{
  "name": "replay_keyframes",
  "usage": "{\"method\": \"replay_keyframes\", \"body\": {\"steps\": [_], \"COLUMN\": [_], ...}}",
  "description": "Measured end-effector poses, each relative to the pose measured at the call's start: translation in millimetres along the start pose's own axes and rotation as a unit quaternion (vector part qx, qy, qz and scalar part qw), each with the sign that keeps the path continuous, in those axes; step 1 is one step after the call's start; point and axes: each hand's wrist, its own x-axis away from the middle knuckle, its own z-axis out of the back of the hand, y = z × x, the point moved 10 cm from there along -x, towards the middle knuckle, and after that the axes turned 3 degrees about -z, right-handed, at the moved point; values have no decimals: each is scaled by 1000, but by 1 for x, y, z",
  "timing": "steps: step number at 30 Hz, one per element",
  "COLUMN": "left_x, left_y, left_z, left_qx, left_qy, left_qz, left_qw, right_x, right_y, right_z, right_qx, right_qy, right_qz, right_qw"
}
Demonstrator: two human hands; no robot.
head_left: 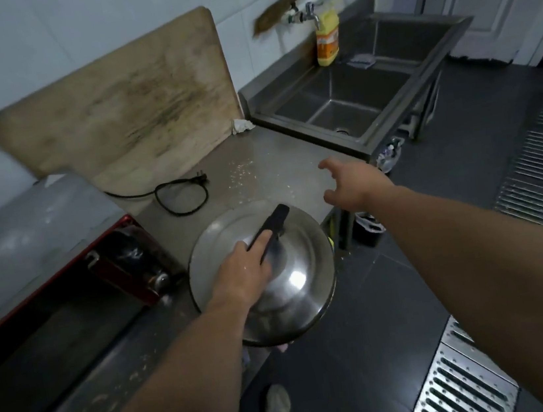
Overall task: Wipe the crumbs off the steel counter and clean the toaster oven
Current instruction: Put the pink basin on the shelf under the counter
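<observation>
Gripped in the left hand (242,273) was the black handle (271,228) of a steel lid (274,292), which was held near the counter's (269,175) front edge and overhung it. Spread and holding nothing, the right hand (351,183) was stretched out at 2 o'clock from the lid, above the counter's right end.

At 9 o'clock from the lid the oven (38,257) was seen, grey on top, with red trim. A stained board (126,110) was leaned against the wall at 11 o'clock. A black cord (180,195) was coiled on the counter below the board. Crumbs (241,173) were scattered just right of the cord. At 1 o'clock the sink (362,90) was set, with a yellow bottle (327,39) on its rim.
</observation>
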Motion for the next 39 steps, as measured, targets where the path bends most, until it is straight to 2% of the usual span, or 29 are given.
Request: {"method": "replay_keyframes", "body": {"steps": [8,13,17,23,29,34,39], "left_x": [127,180,217,266,295,288,256], "left_y": [31,31,-5,-128,-276,-382,-465], "left_z": [-119,-195,-252,-318,-349,-368,-391], "left_qx": [24,57,64,68,-4,1,35], "left_qy": [-64,-92,-121,-142,-149,-90,-52], "left_qz": [12,-12,-18,47,154,226,231], "left_qw": [998,994,990,986,977,970,971], "right_x": [93,143,177,218,252,253,230], "right_y": [40,60,45,-21,-84,-112,-143], "right_z": [-68,-159,-247,-399,-529,-612,-676], "right_qx": [0,26,34,-3,-8,9,30], "right_qy": [-83,-144,-195,-274,-321,-334,-322], "right_qz": [-6,-38,-49,-33,18,37,83], "right_qw": [997,988,979,961,947,942,943]}}
